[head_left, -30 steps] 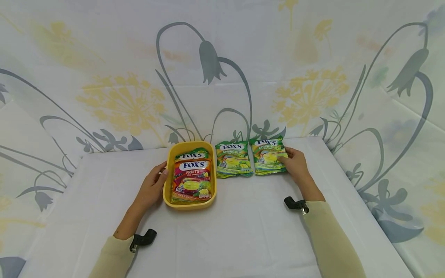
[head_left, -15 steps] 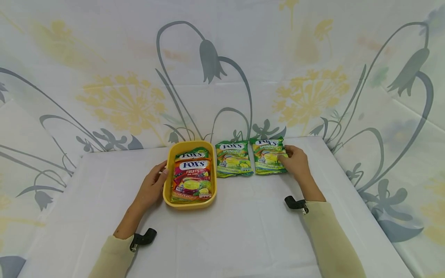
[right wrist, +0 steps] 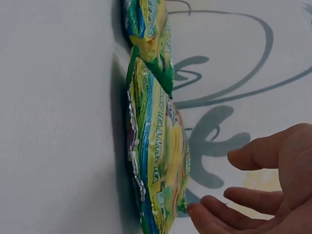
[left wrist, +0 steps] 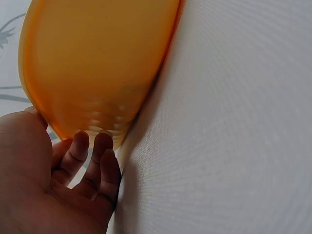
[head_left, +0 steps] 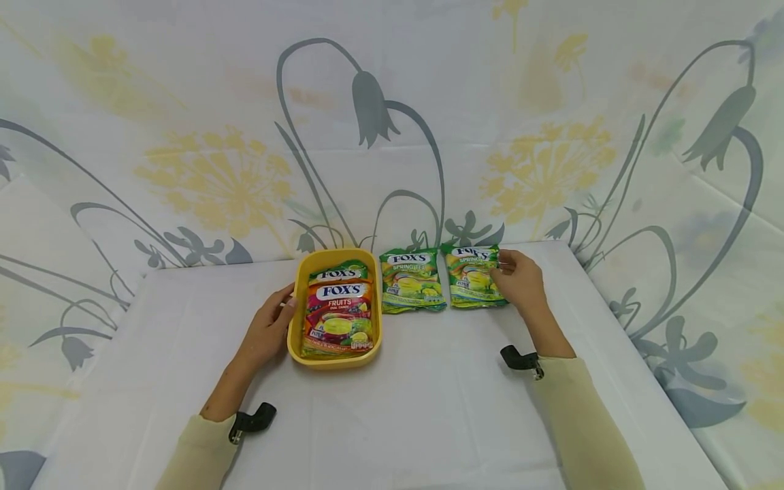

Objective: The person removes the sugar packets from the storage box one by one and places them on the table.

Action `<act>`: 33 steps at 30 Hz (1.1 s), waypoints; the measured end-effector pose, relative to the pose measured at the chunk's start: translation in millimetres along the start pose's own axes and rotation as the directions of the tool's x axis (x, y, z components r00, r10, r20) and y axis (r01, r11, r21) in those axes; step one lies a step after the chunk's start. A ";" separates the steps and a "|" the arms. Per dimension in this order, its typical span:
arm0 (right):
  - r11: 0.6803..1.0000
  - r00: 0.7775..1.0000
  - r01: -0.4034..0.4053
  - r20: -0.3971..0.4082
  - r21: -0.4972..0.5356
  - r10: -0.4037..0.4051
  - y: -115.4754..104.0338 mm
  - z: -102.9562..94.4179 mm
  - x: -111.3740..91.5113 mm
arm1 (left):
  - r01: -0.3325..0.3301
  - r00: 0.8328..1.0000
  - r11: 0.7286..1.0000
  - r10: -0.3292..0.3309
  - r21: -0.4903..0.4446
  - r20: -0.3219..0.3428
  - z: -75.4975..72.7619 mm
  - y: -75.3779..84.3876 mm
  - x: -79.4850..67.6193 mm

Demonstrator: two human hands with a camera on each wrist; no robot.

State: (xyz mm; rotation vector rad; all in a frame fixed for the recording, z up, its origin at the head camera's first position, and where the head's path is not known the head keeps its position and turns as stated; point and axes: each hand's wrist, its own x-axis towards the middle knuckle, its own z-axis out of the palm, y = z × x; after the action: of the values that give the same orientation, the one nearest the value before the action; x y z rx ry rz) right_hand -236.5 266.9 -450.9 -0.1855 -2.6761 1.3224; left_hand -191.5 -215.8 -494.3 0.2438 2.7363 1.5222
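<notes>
Right hand at the far-right green bag; left hand on the tray.

Near: left hand (head_left: 267,331) rests on the left wall of the yellow tray (head_left: 297,292), fingers loosely bent against it, not wrapped around. Tray holds a red fruits bag (head_left: 337,318). Farther back: right hand (head_left: 520,280) touches the right edge of the right green bag (head_left: 473,275), fingers relaxed and spread, no pinch visible. Bag lies flat, long axis running away from the person, just left of that hand. Middle green bag (head_left: 411,280) sits between it and the tray.

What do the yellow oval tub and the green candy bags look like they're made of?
The yellow oval tub looks like smooth, slightly translucent plastic: light glows through its wall. The green candy bags look like glossy printed plastic film, with crinkled, crimped sealed edges.
</notes>
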 end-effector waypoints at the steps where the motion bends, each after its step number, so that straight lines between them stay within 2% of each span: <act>1: 1.000 1.000 0.011 0.004 0.012 -0.011 -2.1 0.0 -0.9 | 0.001 1.000 1.000 -0.001 0.002 -0.001 0.1 0.2 0.1; 8: 0.995 0.996 0.080 0.027 0.062 -0.082 -20.6 2.1 -6.9 | 0.011 1.000 1.000 -0.011 0.002 0.000 -0.2 2.0 -0.5; 17: 0.985 0.985 0.151 0.071 0.081 -0.156 -37.5 14.5 -13.8 | 0.020 1.000 1.000 -0.020 0.002 0.003 0.2 1.6 -0.4; 33: 0.965 0.965 0.216 0.120 0.151 -0.235 -65.3 40.2 -28.1 | 0.021 1.000 1.000 -0.021 0.013 0.002 0.9 0.0 0.8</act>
State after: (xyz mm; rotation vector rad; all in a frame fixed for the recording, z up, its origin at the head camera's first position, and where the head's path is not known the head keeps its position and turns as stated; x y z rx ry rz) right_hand -219.5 191.2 -425.3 0.2290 -2.6037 1.4840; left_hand -192.2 -214.9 -494.7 0.2155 2.7394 1.4987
